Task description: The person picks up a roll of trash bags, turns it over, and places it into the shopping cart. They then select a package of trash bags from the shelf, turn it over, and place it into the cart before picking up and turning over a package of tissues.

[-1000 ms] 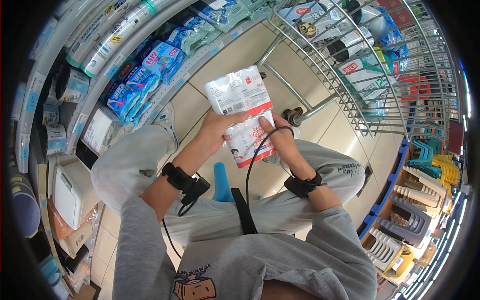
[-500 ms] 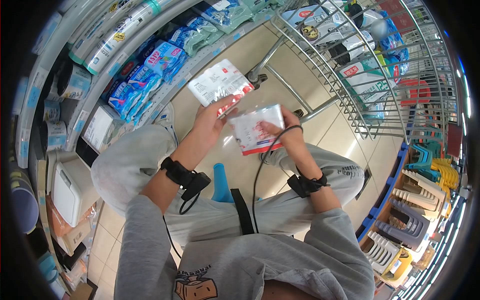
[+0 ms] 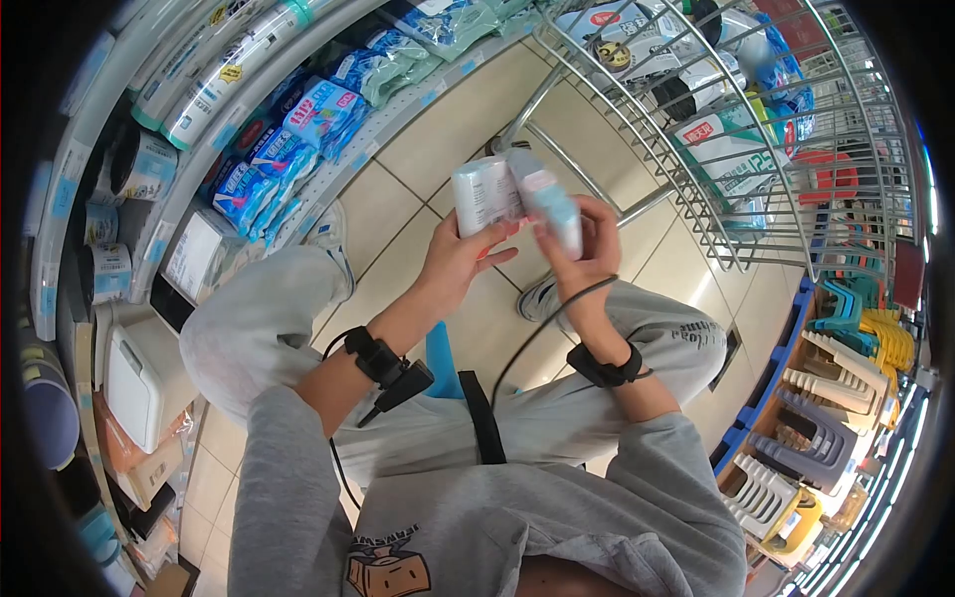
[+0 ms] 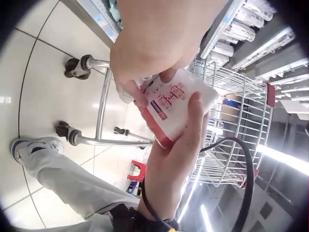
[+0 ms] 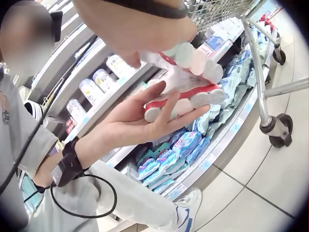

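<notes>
A white pack with a red edge [image 3: 485, 194] is held by my left hand [image 3: 448, 267] in the head view; the right wrist view shows that pack [image 5: 186, 102] between the thumb and fingers of the left hand [image 5: 145, 118]. Tilted and blurred, a second pack [image 3: 553, 211] is gripped by my right hand [image 3: 587, 254]. Its red-printed face [image 4: 175, 102] shows in the left wrist view, the right hand's [image 4: 181, 152] fingers around it. The packs are close together at their lower ends; whether they touch is unclear.
A wire cart [image 3: 696, 149] with several packages stands at the upper right. Shelves [image 3: 373, 134] of blue packs and rolls curve along the left. Plastic stools [image 3: 816, 438] are stacked at the right. Bent legs [image 3: 269, 338] flank the tiled floor [image 3: 477, 328].
Both packs have turned from lying face-up to steeper angles. The left hand's pack has moved right, and the right hand has shifted slightly right, its pack tipped over beside the other.
</notes>
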{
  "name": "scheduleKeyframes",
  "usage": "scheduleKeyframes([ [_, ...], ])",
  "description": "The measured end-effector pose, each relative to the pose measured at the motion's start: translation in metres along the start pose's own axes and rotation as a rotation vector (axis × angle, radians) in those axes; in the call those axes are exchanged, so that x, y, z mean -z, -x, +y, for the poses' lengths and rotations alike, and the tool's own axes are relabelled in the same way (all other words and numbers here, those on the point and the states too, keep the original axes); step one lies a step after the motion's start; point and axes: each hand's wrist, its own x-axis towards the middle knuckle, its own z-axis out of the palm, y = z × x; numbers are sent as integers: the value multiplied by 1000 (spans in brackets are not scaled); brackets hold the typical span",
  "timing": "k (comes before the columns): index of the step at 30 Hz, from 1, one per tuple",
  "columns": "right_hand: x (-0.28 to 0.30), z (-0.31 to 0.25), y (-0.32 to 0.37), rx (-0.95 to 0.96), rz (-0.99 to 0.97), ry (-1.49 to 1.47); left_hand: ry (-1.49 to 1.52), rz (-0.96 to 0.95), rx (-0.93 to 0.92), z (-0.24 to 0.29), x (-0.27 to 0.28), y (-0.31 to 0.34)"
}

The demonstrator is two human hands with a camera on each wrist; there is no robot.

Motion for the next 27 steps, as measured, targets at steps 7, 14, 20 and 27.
scheduleKeyframes([
  [7, 1, -18, -3, 171, -437, 159, 270, 5, 161, -9, 15, -1],
  [14, 9, -15, -13, 7, -138, 214, 407, 13, 183, -6, 28, -7],
  [20, 8, 9, -16, -308, -254, -181, 238, -49, 98, 4, 38, -14],
  [27, 5, 13, -14, -392, -281, -123, 314, 47, 85, 25, 17, -8],
])
